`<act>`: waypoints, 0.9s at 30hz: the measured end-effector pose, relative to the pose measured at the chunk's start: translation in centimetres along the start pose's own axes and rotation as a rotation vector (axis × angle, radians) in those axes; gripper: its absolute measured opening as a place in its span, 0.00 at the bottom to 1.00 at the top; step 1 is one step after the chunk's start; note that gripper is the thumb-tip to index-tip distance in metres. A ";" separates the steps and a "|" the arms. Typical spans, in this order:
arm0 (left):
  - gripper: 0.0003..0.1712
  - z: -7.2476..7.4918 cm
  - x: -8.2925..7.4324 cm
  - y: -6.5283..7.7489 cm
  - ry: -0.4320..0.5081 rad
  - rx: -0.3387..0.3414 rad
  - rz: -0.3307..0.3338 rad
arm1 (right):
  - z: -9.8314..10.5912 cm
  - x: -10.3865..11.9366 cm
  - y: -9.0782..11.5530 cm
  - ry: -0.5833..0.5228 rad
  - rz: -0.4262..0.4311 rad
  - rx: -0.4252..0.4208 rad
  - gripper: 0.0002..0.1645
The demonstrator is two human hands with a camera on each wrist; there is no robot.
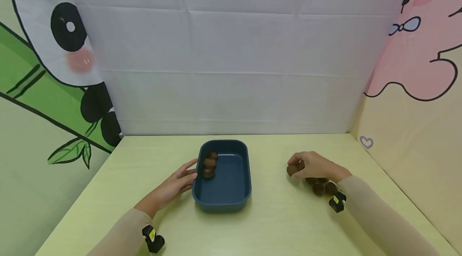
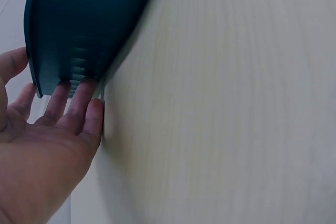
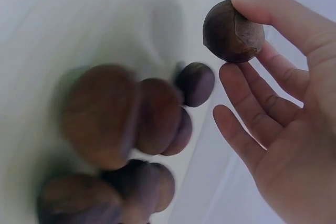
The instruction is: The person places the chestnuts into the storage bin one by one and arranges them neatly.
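Note:
My right hand (image 1: 313, 165) pinches a brown chestnut (image 3: 233, 31) between thumb and fingers, over the right part of the table. Just below that hand lies a pile of several chestnuts (image 1: 319, 189), partly hidden by the hand in the head view; the right wrist view shows the loose chestnuts (image 3: 157, 116) apart from the held one. My left hand (image 1: 175, 185) touches the left wall of a dark blue rectangular tub (image 1: 221, 208) with its fingertips, fingers extended. Inside the tub, a few chestnuts (image 1: 209, 163) lie in a row along the left side.
The pale yellow wood-grain table (image 1: 267, 224) carries the tub near its middle. A white sheet (image 1: 238, 47) hangs behind the table's back edge. Walls with cartoon drawings (image 1: 415, 128) flank both sides. Each sleeve wears a small black wrist camera (image 1: 153, 240).

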State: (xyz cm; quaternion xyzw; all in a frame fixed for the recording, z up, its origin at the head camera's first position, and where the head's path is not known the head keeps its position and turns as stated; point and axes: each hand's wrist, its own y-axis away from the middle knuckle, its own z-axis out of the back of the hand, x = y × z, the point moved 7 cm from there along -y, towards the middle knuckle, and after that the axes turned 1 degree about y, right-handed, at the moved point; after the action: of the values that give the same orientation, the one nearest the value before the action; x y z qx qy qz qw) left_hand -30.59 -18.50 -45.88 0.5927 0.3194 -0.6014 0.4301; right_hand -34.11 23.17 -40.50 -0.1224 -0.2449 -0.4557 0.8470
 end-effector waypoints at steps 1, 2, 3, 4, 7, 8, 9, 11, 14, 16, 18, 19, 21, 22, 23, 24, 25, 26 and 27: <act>0.40 0.0 0.0 0.0 0.000 0.001 -0.002 | 0.1 0.3 -0.3 -0.009 0.007 -0.001 0.25; 0.40 0.0 0.0 0.0 -0.001 0.003 -0.004 | 0.3 0.7 -0.5 -0.013 0.015 -0.001 0.25; 0.40 0.0 0.0 0.0 -0.001 0.003 -0.005 | 0.4 1.0 -0.9 -0.014 0.019 0.000 0.24; 0.40 0.0 0.0 0.0 -0.002 0.005 -0.005 | 0.4 1.4 -1.2 -0.015 0.020 0.005 0.24; 0.40 -0.1 0.0 0.0 -0.001 0.004 -0.005 | 0.6 2.9 -2.3 -0.028 0.040 0.020 0.24; 0.40 -0.1 0.0 -0.1 0.000 0.004 -0.004 | 0.7 3.5 -2.7 -0.031 0.049 0.025 0.24; 0.40 -0.1 0.0 -0.1 0.001 0.004 -0.003 | 0.7 4.2 -3.0 -0.032 0.059 0.030 0.24; 0.40 -0.1 -0.1 -0.1 0.002 0.002 -0.001 | 0.8 5.6 -3.7 -0.039 0.084 0.035 0.25; 0.40 -0.2 -0.1 -0.2 0.001 0.001 -0.002 | 0.7 7.8 -4.8 -0.038 0.127 0.050 0.25; 0.41 -0.1 -0.1 -0.2 0.002 0.002 -0.004 | 0.4 9.1 -5.6 -0.043 0.162 0.064 0.25; 0.41 -0.1 -0.1 -0.2 0.002 0.004 -0.006 | -0.1 10.5 -6.6 -0.050 0.203 0.086 0.25; 0.41 -0.1 -0.1 -0.2 0.003 0.005 -0.007 | -0.3 11.1 -7.1 -0.054 0.222 0.100 0.25; 0.41 -0.1 -0.1 -0.2 0.002 0.005 -0.006 | -0.9 12.5 -8.0 -0.058 0.262 0.129 0.25; 0.41 -0.1 0.0 -0.2 0.003 0.004 -0.005 | -1.2 13.2 -8.5 -0.060 0.280 0.145 0.24; 0.41 0.0 0.0 -0.2 0.003 0.003 -0.005 | -1.5 13.8 -9.0 -0.061 0.291 0.165 0.24; 0.41 0.0 0.1 -0.2 0.002 0.003 -0.005 | -1.8 14.5 -9.4 -0.062 0.301 0.184 0.24; 0.41 0.0 0.1 -0.2 0.004 0.002 -0.004 | -2.2 15.0 -9.9 -0.056 0.305 0.202 0.24; 0.41 -0.1 0.1 -0.3 0.006 0.001 -0.003 | -2.6 15.5 -10.4 -0.053 0.307 0.223 0.23; 0.41 -0.1 0.2 -0.3 0.007 -0.001 -0.001 | -3.0 16.0 -10.8 -0.050 0.303 0.246 0.23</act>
State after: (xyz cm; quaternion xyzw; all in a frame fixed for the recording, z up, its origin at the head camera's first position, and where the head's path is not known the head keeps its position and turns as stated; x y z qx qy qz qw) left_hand -30.80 -18.34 -46.09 0.5947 0.3215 -0.5993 0.4288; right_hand -34.78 4.48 -34.83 -0.0646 -0.2986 -0.2864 0.9081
